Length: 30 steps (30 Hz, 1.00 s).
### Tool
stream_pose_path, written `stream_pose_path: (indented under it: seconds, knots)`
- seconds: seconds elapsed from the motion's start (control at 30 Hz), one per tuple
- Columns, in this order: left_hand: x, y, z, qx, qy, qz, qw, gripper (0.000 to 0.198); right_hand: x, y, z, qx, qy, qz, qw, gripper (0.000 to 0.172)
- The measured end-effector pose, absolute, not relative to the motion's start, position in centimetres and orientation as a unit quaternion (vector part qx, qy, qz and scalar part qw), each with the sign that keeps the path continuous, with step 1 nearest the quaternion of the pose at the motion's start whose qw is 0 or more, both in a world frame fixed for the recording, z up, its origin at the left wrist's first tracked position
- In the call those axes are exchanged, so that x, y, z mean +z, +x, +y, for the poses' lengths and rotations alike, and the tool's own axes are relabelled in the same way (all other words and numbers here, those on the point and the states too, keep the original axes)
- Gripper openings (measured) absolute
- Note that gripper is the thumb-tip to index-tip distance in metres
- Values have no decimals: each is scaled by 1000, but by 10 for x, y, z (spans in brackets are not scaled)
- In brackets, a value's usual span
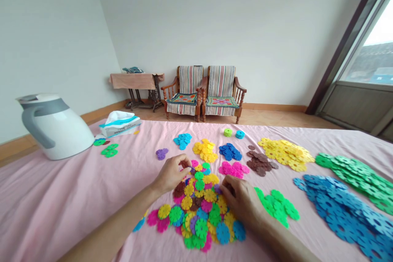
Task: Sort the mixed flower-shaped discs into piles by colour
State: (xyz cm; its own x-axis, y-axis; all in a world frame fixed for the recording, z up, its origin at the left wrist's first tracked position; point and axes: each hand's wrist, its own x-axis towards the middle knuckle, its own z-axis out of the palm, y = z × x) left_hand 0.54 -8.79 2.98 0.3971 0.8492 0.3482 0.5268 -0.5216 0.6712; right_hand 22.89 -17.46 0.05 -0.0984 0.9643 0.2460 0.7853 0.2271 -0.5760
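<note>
1. Fingers (184, 163) of the left hand (172, 174) were pinched narrow on a small dark disc (190, 168) at the far edge of the mixed pile (199, 208); whether the disc was lifted could not be told.
2. Right hand (242, 200) lay on the pile's right edge, fingers curled down among the discs; held piece, if any, was hidden.
3. Mixed pile sat on the pink cloth (76, 196) covering the desk, between both hands.
4. Beyond the pile: purple (161, 153), light-blue (182, 140), yellow (205, 150), dark-blue (230, 152), pink (233, 168) and brown (260, 160) groups, each one colour.
5. Right of the pile: green group (278, 206), large blue heap (344, 208).
6. Judgement: sorting looked well advanced, but many mixed discs remained.
7. White kettle (55, 127) stood far left of the pile.
</note>
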Motion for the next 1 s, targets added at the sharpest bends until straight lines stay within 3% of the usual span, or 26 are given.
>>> stream_pose_path:
  seconds: [0.3,0.47,0.77,1.0]
  knots:
    - [20,-57,-43,388,681,615,90,6,2,229,-175,152,-603,-726,294,21]
    - [20,-60,-46,408,711,573,2,18,2,229,-173,160,-606,-715,311,24]
    - [40,15,-104,304,861,366,182,12,3,231,-171,122,-662,-653,347,33]
    - [47,56,-128,198,924,291,153,20,3,233,-169,152,-658,-636,372,34]
